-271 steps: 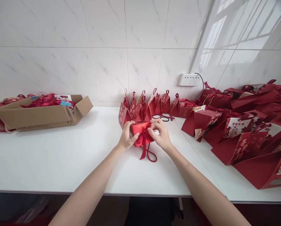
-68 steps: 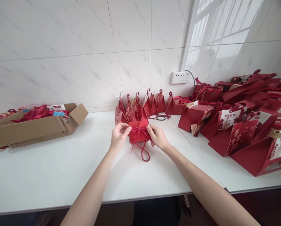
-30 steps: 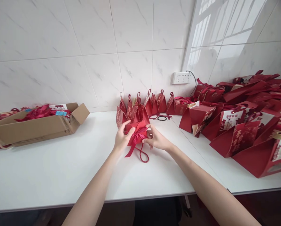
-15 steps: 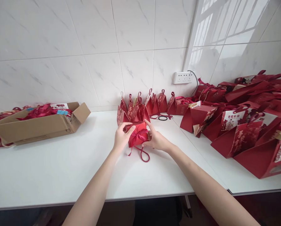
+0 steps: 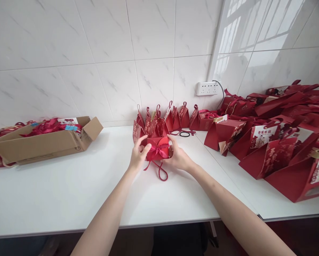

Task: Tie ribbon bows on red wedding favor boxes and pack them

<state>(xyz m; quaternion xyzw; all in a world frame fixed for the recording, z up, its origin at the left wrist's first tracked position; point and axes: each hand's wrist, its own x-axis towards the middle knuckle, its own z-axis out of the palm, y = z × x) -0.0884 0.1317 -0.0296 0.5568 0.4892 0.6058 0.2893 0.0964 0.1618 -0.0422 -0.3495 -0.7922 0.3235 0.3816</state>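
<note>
A small red gift box [image 5: 157, 152] with a pink-red ribbon bow on its face is held between my two hands, low over the white table [image 5: 68, 192]. My left hand [image 5: 138, 153] grips its left side, thumb and fingers at the edge. On the right side, my right hand [image 5: 178, 155] holds it with thumb below and fingers above. A twisted dark red cord loop [image 5: 163, 175] hangs from the box toward me, and a ribbon tail lies at its lower left.
Small red triangular boxes [image 5: 151, 126] stand behind the held box. An open cardboard box [image 5: 47, 145] with red ribbons is at the left. Many red gift boxes [image 5: 277, 156] crowd the right. A black ring [image 5: 184, 134] lies near the wall, below a power strip [image 5: 208, 88].
The held box has turned more level, its bow now facing me more squarely. The cord loop has shifted slightly left and up. Both hands keep their grip.
</note>
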